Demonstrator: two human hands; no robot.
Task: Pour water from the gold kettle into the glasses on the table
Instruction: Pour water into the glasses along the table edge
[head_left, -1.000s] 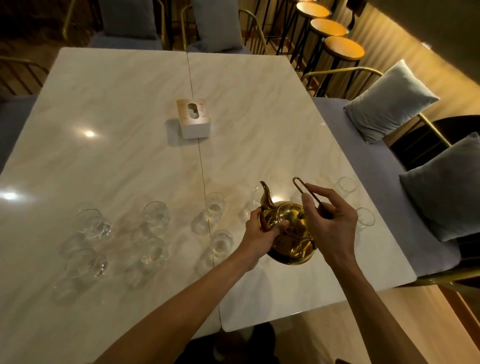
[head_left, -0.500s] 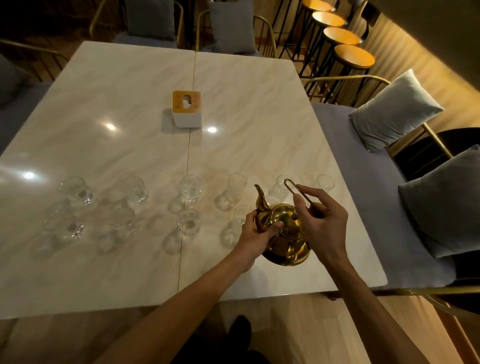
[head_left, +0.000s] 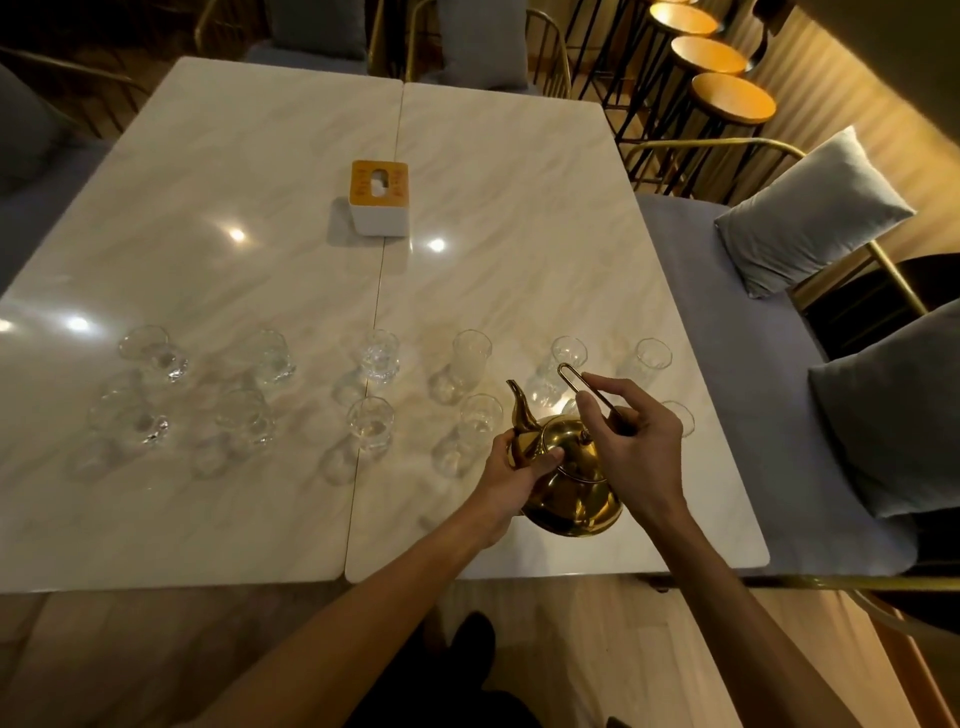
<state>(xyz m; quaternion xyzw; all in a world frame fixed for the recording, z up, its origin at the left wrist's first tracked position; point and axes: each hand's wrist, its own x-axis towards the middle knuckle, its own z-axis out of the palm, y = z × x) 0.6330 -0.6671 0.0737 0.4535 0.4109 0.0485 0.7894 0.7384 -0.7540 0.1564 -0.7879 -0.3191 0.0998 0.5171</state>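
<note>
The gold kettle (head_left: 571, 483) is held over the near right part of the marble table (head_left: 260, 260), its spout pointing away and left. My right hand (head_left: 634, 441) grips its thin wire handle from the right. My left hand (head_left: 511, 480) holds the kettle's body on the left, thumb across the lid area. Several clear glasses stand in two rows across the table; one glass (head_left: 480, 418) is just left of the spout, another glass (head_left: 566, 358) just beyond it, and a third glass (head_left: 680, 415) is partly hidden behind my right hand.
A white tissue box (head_left: 378, 200) with a wooden top stands mid-table. A grey bench with cushions (head_left: 810, 213) runs along the right side. Chairs stand at the far end, and bar stools (head_left: 732, 98) stand at the back right. The table's near edge is close to my arms.
The view has pulled back and shifted, so more of the near table edge and floor shows. Both hands keep the same hold on the kettle, which has barely moved relative to the glasses.
</note>
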